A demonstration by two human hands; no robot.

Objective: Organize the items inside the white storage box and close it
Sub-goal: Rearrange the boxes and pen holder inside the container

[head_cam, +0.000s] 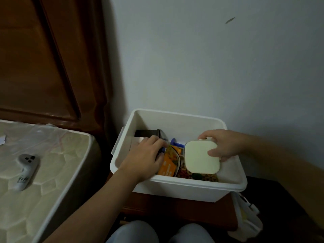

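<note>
White storage box (pixel 175 186) open, lidless, on wooden bedside desk (pixel 175 211) against wall. Right hand (pixel 226 144): fingers clamped on pale square container (pixel 201 156) above box interior. Left hand (pixel 147 155): fingers curled on orange packet (pixel 169 166) inside box.

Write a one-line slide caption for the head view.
Left hand reaches among items in the open white storage box while right hand holds a pale square container over it.

The storage box (pixel 177 187) sits on a nightstand (pixel 175 209) against the wall (pixel 210 58), right of the mattress (pixel 52 163). A controller (pixel 26 171) lies on the mattress. Inside the box, a square container (pixel 201 159) lies right of a packet (pixel 169 164).
</note>
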